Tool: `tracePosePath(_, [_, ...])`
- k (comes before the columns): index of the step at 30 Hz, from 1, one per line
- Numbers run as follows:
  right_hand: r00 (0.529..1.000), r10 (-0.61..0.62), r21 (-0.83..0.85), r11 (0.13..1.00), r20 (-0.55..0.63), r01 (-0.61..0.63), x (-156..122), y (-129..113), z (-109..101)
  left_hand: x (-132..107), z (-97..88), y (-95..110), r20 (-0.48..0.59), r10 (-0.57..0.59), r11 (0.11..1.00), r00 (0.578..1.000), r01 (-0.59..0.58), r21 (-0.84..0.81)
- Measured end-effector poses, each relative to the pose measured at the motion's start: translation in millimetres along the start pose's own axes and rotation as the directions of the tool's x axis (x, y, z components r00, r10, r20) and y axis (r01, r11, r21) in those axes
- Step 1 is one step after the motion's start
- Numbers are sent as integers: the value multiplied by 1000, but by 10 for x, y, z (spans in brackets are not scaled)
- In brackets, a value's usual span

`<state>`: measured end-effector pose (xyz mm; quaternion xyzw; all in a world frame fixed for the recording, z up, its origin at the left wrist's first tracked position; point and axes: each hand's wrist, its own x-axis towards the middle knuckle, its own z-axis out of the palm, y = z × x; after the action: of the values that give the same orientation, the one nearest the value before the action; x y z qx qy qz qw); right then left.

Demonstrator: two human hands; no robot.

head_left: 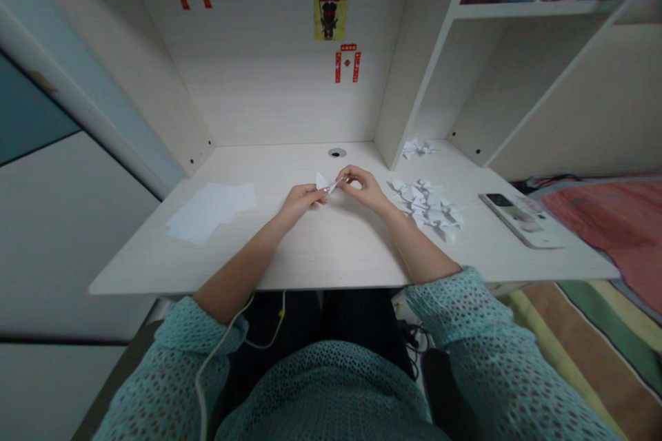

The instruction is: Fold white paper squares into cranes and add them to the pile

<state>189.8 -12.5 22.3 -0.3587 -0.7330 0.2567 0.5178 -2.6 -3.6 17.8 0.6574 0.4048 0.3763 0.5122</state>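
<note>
A small folded white paper piece (321, 181), with pointed tips like an origami crane, is held up over the middle of the desk. My left hand (303, 200) pinches its left side between thumb and fingers. With thumb and forefinger, my right hand (360, 187) grips a narrow point on its right side. The fingers partly cover the paper, so its full shape is hidden. Right of my right hand lies a pile of folded paper pieces (427, 203). On the left, flat white paper sheets (212, 210) overlap in a loose stack.
The white desk (321, 262) has a cable hole (337, 152) near its back panel. More folded paper (418, 147) sits beside the shelf's upright. A pale box-like item (520, 220) lies at the right. A white cable (204, 375) runs by my left sleeve.
</note>
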Motion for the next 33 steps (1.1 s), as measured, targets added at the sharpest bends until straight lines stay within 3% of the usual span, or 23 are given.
tracePosePath(13, [984,-129,-209,973,-122,102,-47,-111,35,22,4,-88,-19,-13,992,1000,10,-127])
tracePosePath(20, [966,-165,-271,957,-200,107,-59,-142,76,3,8,-21,-153,61,996,986,-71,-56])
tracePosePath(24, [962,-116,-214,975,-248,63,-45,-122,87,-24,27,-1,-220,205,977,954,-185,105])
tracePosePath(27, [968,-13,-96,995,-252,-11,-20,-61,74,-43,42,-16,-243,301,936,922,-237,260])
tracePosePath(30, [975,114,-8,993,-191,-118,-1,-12,46,-56,47,-35,-239,336,906,911,-243,345])
tracePosePath(33, [978,144,-11,989,-150,-147,6,-8,18,-58,40,-41,-230,343,896,911,-244,371])
